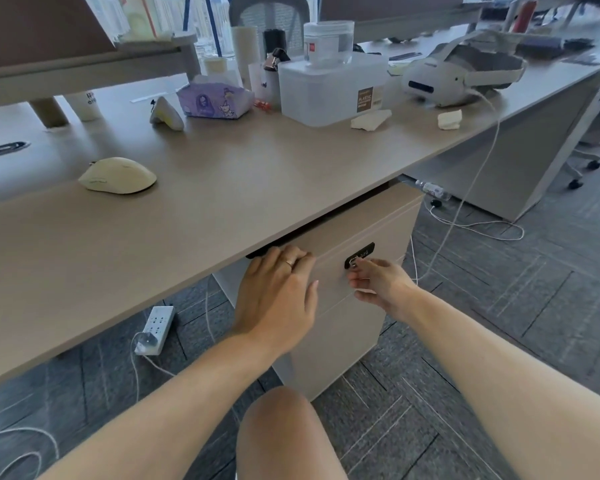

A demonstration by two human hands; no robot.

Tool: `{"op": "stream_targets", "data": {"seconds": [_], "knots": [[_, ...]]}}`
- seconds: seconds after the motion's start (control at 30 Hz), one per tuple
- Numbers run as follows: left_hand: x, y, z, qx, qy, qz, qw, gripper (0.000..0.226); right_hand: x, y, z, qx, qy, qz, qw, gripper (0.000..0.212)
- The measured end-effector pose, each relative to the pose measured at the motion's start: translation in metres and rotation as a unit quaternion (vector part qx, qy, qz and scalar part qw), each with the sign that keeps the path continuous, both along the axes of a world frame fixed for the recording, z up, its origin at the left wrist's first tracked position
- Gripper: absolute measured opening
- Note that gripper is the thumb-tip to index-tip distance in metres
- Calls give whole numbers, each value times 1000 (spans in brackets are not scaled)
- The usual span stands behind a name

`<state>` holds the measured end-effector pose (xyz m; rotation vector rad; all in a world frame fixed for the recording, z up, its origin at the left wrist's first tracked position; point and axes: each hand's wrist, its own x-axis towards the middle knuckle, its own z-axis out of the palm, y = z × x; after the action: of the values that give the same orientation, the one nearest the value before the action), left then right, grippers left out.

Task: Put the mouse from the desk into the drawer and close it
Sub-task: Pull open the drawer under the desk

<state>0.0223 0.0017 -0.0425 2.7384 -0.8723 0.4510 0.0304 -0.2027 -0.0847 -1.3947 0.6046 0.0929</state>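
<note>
A cream-white mouse point(118, 175) lies on the beige desk point(222, 188), left of centre, far from both hands. Under the desk's front edge stands a beige drawer cabinet point(354, 306); its top drawer looks closed. My left hand point(278, 292) rests on the top drawer's front, fingers curled over its dark upper edge. My right hand point(378, 282) pinches a small key at the black lock plate point(359, 254) on the drawer front.
At the back of the desk stand a purple tissue pack point(213, 100), a white controller point(165, 114), a clear plastic box point(329, 88), a white headset point(461, 76) and crumpled tissues. A power strip point(155, 329) and cables lie on the floor. My knee point(281, 431) is below.
</note>
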Motion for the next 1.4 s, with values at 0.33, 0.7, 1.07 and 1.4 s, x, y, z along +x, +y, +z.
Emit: {"op": "stream_targets", "data": {"seconds": [0.33, 0.7, 1.07, 1.4], "knots": [[1, -3, 0, -13, -17, 12, 1000, 30, -3, 9, -3, -21, -11, -78, 997, 18], [-1, -5, 8, 2, 31, 28, 999, 49, -96, -20, -9, -39, -29, -101, 994, 25], [-30, -7, 16, 68, 87, 44, 993, 120, -184, -52, -11, -72, -10, -110, 991, 26], [-38, -12, 22, 111, 108, 54, 986, 133, -207, -54, -8, -62, -11, -128, 990, 24]]}}
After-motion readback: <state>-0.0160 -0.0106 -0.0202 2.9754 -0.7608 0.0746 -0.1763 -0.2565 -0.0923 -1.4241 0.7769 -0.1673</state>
